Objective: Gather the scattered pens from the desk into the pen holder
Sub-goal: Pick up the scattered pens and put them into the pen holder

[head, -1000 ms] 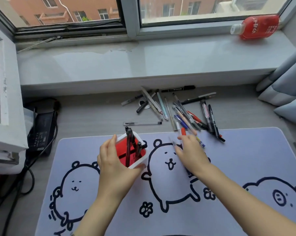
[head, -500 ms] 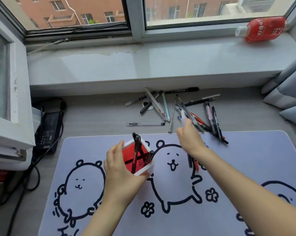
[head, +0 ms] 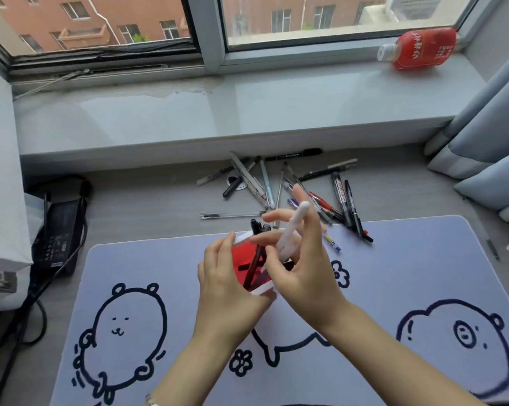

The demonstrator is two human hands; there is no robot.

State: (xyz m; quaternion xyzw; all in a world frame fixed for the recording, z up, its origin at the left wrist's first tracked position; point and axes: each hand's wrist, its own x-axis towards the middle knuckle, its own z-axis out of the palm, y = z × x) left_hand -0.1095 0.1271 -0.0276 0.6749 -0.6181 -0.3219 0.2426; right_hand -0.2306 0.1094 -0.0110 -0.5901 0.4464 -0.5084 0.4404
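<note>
A square pen holder (head: 243, 253), red inside with a white rim, stands on the lilac desk mat with dark pens leaning in it. My left hand (head: 226, 285) grips its near left side. My right hand (head: 298, 259) holds a white pen (head: 291, 230) tilted over the holder's right side, its lower end at the opening. Several scattered pens (head: 303, 189) lie in a heap on the grey desk behind the mat. A clear pen (head: 232, 215) lies alone to the heap's left.
The lilac desk mat (head: 393, 259) with bear drawings covers the near desk. A black power adapter (head: 58, 232) with cables sits at the left. A red bottle (head: 420, 48) lies on the window sill. Grey curtains (head: 487, 136) hang at the right.
My right hand lifted a white pen from the heap and carried it back left to the holder. My left hand kept hold of the holder.
</note>
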